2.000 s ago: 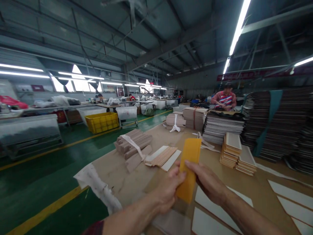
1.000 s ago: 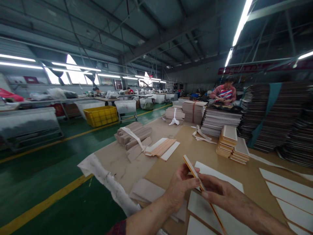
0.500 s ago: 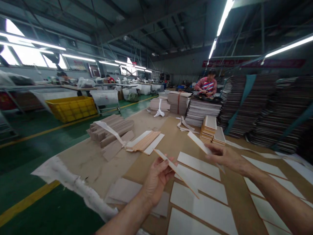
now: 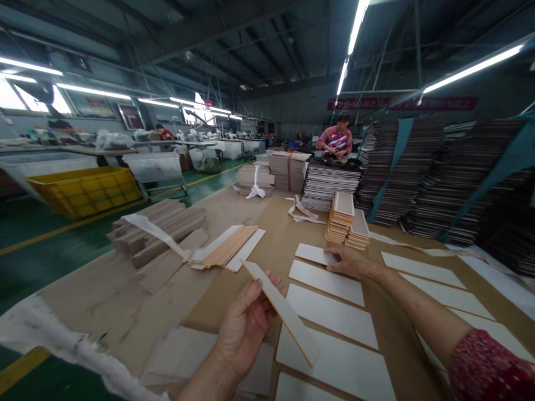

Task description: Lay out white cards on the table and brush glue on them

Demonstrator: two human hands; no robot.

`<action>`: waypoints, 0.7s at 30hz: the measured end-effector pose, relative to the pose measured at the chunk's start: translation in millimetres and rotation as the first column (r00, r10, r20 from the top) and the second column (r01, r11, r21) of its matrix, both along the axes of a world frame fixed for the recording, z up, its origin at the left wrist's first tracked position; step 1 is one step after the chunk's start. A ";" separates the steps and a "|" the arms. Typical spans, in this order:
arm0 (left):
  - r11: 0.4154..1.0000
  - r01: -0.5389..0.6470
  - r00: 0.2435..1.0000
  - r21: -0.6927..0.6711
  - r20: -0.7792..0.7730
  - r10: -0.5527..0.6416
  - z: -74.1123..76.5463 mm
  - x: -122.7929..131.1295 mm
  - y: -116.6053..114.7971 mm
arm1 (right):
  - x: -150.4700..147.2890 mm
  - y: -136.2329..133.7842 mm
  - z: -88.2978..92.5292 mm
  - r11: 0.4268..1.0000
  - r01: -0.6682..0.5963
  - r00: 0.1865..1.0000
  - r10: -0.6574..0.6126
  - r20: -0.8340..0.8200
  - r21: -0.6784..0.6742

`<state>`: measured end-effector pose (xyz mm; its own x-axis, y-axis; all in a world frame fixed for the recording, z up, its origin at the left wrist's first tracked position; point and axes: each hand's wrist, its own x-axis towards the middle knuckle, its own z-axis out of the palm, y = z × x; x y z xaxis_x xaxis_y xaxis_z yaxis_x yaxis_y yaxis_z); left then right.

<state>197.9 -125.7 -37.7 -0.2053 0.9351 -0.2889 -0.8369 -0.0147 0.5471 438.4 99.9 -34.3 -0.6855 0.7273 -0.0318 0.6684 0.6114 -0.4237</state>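
Observation:
My left hand point(image 4: 244, 323) grips a thin white rectangular board point(image 4: 286, 314) with orange edges, tilted above the table between thumb and fingers. Away to the right, my right hand point(image 4: 349, 262) has its fingers closed at the right end of another white board point(image 4: 311, 253), which lies at the far end of a column of boards. Nearer in that column is a flat white board point(image 4: 332, 317), partly beneath the raised one. To the left of the column lies a fanned bundle of white boards point(image 4: 229, 245).
Short stacks of orange-edged boards point(image 4: 340, 220) stand beyond my right hand. A second column of white boards point(image 4: 422, 269) lies on the right. Grey-brown strips point(image 4: 163, 223) are piled at left. Tall dark stacks point(image 4: 455, 172) rise behind; a person point(image 4: 336, 139) sits at the back.
My right hand has lowered its board from the air onto the table at the column's far end. My left hand still holds its board, now turned with more of its face showing.

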 end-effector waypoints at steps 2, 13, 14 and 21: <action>1.000 0.003 1.000 -0.008 -0.007 -0.003 1.4 0.3 0.0 | 0.0 -0.1 0.0 1.000 -0.017 1.000 0.017 -0.003 0.008; 0.990 0.037 0.999 0.133 -0.037 -0.032 -3.4 -0.9 -2.5 | -17.7 -41.2 16.7 1.000 0.002 0.976 -0.003 -0.218 -0.005; 0.988 0.025 0.999 0.153 -0.037 -0.019 -3.9 -0.6 -2.6 | -22.4 -57.6 20.9 1.000 -0.012 0.966 0.004 -0.258 -0.029; 0.978 -0.055 0.997 0.199 -0.043 0.065 -7.1 2.1 0.8 | -42.7 -148.8 41.1 0.924 -0.266 0.895 0.132 -0.426 -0.273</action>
<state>200.1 -124.9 -44.7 -0.2723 0.9582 -0.0879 -0.8035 -0.1761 0.5687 395.7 -48.9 6.7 -0.8186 0.5706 0.0659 0.2839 0.5017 -0.8171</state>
